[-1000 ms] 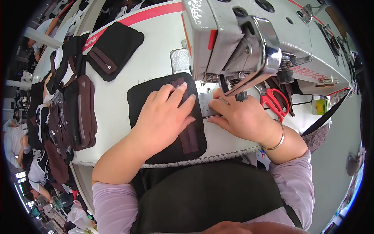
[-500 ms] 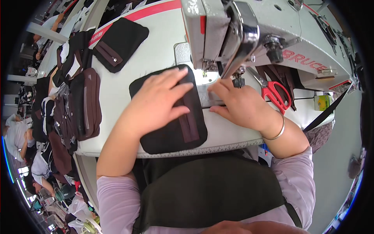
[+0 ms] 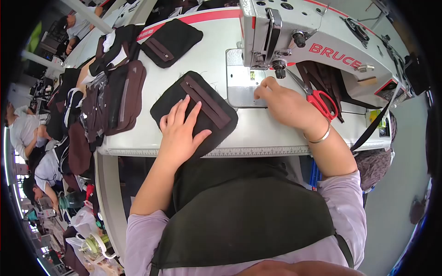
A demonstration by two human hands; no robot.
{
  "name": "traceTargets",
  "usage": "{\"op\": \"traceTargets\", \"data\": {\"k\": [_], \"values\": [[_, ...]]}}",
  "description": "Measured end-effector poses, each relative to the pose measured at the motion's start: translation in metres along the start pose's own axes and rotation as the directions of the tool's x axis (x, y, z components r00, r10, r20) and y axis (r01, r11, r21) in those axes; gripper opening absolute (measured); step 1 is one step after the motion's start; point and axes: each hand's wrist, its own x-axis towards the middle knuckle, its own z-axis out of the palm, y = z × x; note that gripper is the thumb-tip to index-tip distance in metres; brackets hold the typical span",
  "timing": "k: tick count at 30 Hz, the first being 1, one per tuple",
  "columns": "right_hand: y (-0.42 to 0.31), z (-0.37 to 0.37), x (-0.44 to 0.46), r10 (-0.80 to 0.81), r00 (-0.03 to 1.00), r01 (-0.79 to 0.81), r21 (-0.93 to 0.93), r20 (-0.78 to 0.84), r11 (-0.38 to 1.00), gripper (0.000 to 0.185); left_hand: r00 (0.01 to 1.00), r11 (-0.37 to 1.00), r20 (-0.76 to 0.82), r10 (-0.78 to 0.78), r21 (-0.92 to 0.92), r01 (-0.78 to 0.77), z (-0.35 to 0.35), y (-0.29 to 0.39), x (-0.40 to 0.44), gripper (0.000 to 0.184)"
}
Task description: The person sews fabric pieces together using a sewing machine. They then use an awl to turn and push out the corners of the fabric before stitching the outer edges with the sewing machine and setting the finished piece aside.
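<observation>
My left hand (image 3: 180, 134) lies flat, fingers spread, on a black fabric panel (image 3: 170, 100). Along the panel's right half runs a dark brown strip (image 3: 205, 102), slanted across the table. The panel's lower corner reaches the table's front edge. My right hand (image 3: 286, 105), with a bangle on its wrist, is beside the metal needle plate (image 3: 239, 87) of a white sewing machine (image 3: 285, 30). Its fingers are curled in with the tips pressed together; whatever is between them is too small to make out. Red-handled scissors (image 3: 324, 103) lie just behind this hand.
Another black panel with a brown zip strip (image 3: 172, 41) lies at the back left. Stacked black and brown pieces (image 3: 126, 99) cover the table's left end. Dark brown strips (image 3: 317, 76) sit under the machine arm. A ruler tape (image 3: 248, 151) edges the table. Other people work at far left.
The panel has moved left, away from the needle area, and turned so its strip slants more. My left hand has shifted down it. The right hand's fingers have curled in. The view has shifted.
</observation>
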Motion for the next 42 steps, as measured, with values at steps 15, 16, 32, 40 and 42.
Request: {"op": "traceTargets", "data": {"k": [15, 16, 32, 40, 42], "values": [[-0.052, -0.206, 0.071, -0.389, 0.835, 0.008, -0.699, -0.39, 0.716, 0.031, 0.972, 0.994, -0.21, 0.108, -0.011, -0.113, 0.031, 0.001, -0.028, 0.065], [-0.055, -0.212, 0.078, -0.25, 0.914, -0.052, -0.701, -0.321, 0.711, 0.028, 0.969, 0.993, -0.22, 0.113, -0.004, -0.117, 0.034, 0.0, -0.028, 0.065], [-0.052, -0.199, 0.118, -0.358, 0.93, 0.142, -0.818, -0.082, 0.557, 0.04, 0.94, 0.991, -0.318, 0.125, -0.002, -0.132, 0.043, -0.002, -0.025, 0.063], [-0.119, -0.198, 0.086, -0.723, 0.69, 0.47, -0.742, -0.03, 0.479, 0.045, 0.801, 0.504, -0.306, 0.514, -0.648, -0.572, 0.018, 0.103, 0.028, 0.05], [-0.132, -0.188, 0.077, -0.758, 0.651, 0.575, -0.681, 0.046, 0.453, 0.043, 0.649, 0.243, -0.054, 0.759, -0.901, -0.359, -0.009, 0.183, 0.036, 0.046]]}}
